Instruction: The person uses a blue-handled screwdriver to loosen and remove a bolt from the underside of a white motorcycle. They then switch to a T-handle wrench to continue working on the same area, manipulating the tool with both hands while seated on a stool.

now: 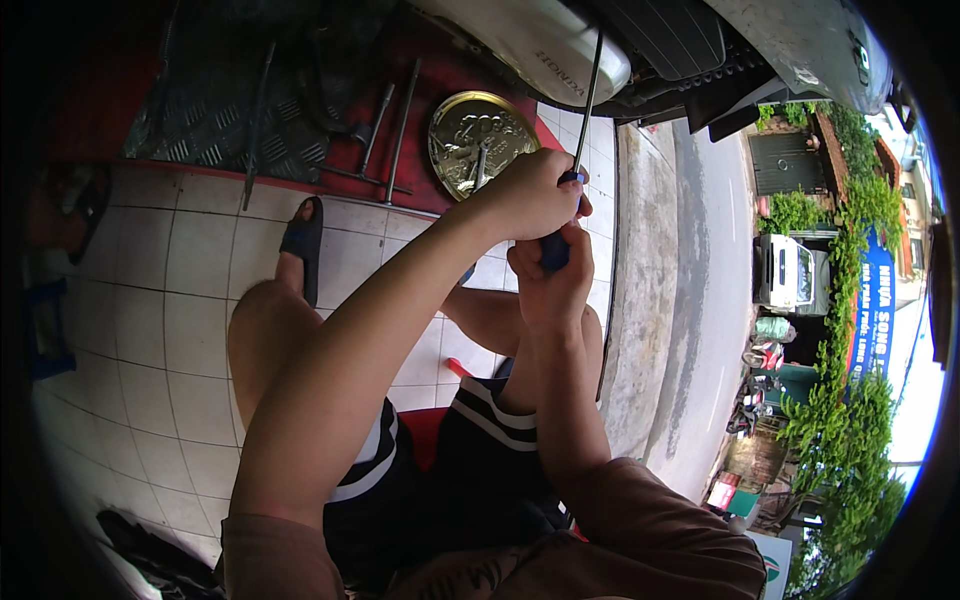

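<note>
A screwdriver (592, 90) with a long metal shaft and a blue handle is in both my hands. The shaft runs up to the underside of a motorbike (560, 55) with a white cover; where its tip ends cannot be made out. My left hand (540, 192) is closed around the front of the handle, near the base of the shaft. Just below it, my right hand (557, 280) grips the rear of the blue handle.
A shiny round tray (450, 125) with small metal parts lies on a red platform (340, 150). Left of it are T-handle wrenches (401, 130) and a long bar (262, 110). My sandalled foot (303, 240) stands on white tiles. A street (705, 280) runs along the right.
</note>
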The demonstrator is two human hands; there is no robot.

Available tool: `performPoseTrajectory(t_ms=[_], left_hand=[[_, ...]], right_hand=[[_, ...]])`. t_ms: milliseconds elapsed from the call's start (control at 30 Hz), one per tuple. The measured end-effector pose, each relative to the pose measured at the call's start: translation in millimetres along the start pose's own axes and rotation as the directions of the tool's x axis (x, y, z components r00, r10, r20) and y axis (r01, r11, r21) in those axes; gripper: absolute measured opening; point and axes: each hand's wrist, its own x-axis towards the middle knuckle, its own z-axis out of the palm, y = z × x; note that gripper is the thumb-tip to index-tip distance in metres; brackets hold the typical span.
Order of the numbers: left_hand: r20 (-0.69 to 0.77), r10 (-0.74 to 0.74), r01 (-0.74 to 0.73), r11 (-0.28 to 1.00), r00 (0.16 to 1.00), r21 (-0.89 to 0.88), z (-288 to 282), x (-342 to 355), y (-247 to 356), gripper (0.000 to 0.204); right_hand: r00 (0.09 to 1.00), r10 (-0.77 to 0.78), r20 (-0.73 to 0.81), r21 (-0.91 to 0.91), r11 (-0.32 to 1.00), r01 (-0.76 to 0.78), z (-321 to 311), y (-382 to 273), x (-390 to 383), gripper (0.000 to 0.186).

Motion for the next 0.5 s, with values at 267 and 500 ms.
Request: performPoseTrajectory(t_ms=[267, 500], left_hand=[[0.007, -0.015, 0.015, 0.998, 1.0, 0.063, -1.4, -3.4, 4.5, 0.027], [0.018, -0.042, 0.042, 0.998, 0.999, 0.041, -1.0, -3.1, 5.4, 0.028]], right_hand=[[1.0, -0.005, 0.004, 0.023, 1.0, 0.004, -2.3, 3.4, -0.1, 0.019], [1.0, 0.02, -0.003, 0.027, 0.999, -0.02, -4.6, 0.7, -1.2, 0.016]])
